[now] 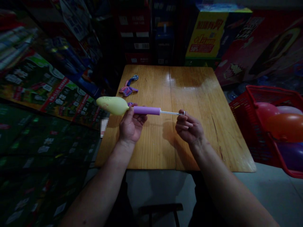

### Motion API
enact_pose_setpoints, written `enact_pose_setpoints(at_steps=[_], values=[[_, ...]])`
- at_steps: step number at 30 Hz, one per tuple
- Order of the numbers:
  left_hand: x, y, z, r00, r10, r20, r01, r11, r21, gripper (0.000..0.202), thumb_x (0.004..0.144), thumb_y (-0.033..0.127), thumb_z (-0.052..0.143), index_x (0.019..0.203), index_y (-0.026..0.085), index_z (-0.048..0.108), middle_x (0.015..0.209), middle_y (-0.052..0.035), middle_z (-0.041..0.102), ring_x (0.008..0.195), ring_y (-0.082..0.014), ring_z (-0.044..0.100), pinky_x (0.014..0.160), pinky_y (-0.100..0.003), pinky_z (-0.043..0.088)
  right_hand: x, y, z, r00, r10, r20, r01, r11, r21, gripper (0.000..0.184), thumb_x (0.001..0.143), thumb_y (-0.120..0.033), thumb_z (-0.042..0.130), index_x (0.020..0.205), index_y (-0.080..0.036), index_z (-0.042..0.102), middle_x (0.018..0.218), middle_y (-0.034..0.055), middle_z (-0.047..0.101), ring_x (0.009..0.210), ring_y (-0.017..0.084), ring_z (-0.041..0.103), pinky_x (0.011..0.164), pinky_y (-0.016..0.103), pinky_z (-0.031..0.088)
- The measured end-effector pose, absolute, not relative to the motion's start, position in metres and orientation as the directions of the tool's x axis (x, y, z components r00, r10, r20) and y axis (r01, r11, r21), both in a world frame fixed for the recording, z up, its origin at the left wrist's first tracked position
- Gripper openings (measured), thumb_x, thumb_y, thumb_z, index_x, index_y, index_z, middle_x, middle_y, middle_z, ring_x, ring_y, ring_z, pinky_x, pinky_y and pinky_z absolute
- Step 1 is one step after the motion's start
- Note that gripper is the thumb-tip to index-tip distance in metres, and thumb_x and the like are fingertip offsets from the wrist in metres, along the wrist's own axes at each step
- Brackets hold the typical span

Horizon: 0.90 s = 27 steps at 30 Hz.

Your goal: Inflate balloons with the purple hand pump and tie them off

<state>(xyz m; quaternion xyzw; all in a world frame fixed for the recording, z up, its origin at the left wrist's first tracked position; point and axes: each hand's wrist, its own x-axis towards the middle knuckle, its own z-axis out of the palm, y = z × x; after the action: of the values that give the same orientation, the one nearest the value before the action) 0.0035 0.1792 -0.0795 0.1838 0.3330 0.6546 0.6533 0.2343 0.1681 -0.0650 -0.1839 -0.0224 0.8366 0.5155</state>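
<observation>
My left hand [131, 124] grips the purple barrel of a hand pump [146, 110] above the wooden table [189, 94]. A partly filled pale yellow balloon [111, 105] sits on the pump's nozzle, pointing left, pinched at its neck by my left thumb and fingers. My right hand [188, 126] pinches the white handle at the end of the pump's thin rod [170, 112], which is drawn out to the right.
Several limp balloons [129, 87] lie at the table's far left. A red basket [260, 104] with inflated balloons [284, 124] stands on the right. Stacked printed cartons [210, 33] surround the table behind and on the left. A dark stool [161, 209] is below.
</observation>
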Motion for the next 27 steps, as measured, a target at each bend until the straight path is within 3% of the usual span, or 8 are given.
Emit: enact_pose_setpoints(at_steps=[4,12,18,22,27], values=[[0.017,0.168,-0.086,0.018,0.963,-0.269,-0.722,0.199,0.662,0.037,0.089,0.043,0.07,0.119,0.022,0.065,0.11,-0.0104,0.075,0.093,-0.0207,0.073,0.077,-0.031,0.058,0.216,0.162,-0.072,-0.423,0.84,-0.339,-0.833,-0.508,-0.221,0.014,0.1,-0.012,0.048,0.097,-0.013,0.061,0.067,-0.005,0.06,0.038,-0.001,0.035,0.042,0.011,0.037],[0.013,0.178,-0.086,-0.026,0.941,-0.336,-0.739,0.208,0.641,0.03,0.087,0.038,0.071,0.11,0.019,0.068,0.093,-0.007,0.075,0.081,-0.0179,0.072,0.072,-0.029,0.057,0.219,0.164,-0.071,-0.453,0.821,-0.348,-0.818,-0.537,-0.204,0.014,0.1,-0.01,0.048,0.098,-0.013,0.061,0.069,-0.0039,0.061,0.039,-0.001,0.037,0.044,0.011,0.04],[0.0,0.181,-0.08,-0.123,0.967,-0.223,-0.721,0.067,0.689,0.029,0.089,0.04,0.069,0.111,0.021,0.068,0.1,-0.0076,0.076,0.081,-0.0165,0.072,0.07,-0.026,0.056,0.236,0.168,-0.063,-0.397,0.862,-0.314,-0.843,-0.478,-0.246,0.014,0.099,-0.009,0.05,0.096,-0.014,0.063,0.066,-0.0055,0.061,0.037,-0.002,0.036,0.042,0.01,0.036],[0.013,0.172,-0.082,0.029,0.964,-0.266,-0.7,0.21,0.683,0.033,0.089,0.042,0.069,0.116,0.023,0.066,0.107,-0.0093,0.075,0.09,-0.0202,0.073,0.075,-0.03,0.058,0.219,0.163,-0.069,-0.435,0.825,-0.361,-0.82,-0.528,-0.219,0.015,0.1,-0.011,0.048,0.095,-0.013,0.062,0.066,-0.0045,0.06,0.037,-0.001,0.034,0.042,0.011,0.037],[0.019,0.17,-0.083,0.07,0.967,-0.243,-0.704,0.22,0.676,0.031,0.09,0.042,0.068,0.115,0.023,0.065,0.109,-0.0095,0.075,0.099,-0.0229,0.072,0.088,-0.039,0.058,0.211,0.161,-0.072,-0.432,0.822,-0.371,-0.816,-0.531,-0.227,0.011,0.099,-0.012,0.051,0.098,-0.014,0.061,0.067,-0.005,0.059,0.038,0.0,0.034,0.042,0.011,0.036]])
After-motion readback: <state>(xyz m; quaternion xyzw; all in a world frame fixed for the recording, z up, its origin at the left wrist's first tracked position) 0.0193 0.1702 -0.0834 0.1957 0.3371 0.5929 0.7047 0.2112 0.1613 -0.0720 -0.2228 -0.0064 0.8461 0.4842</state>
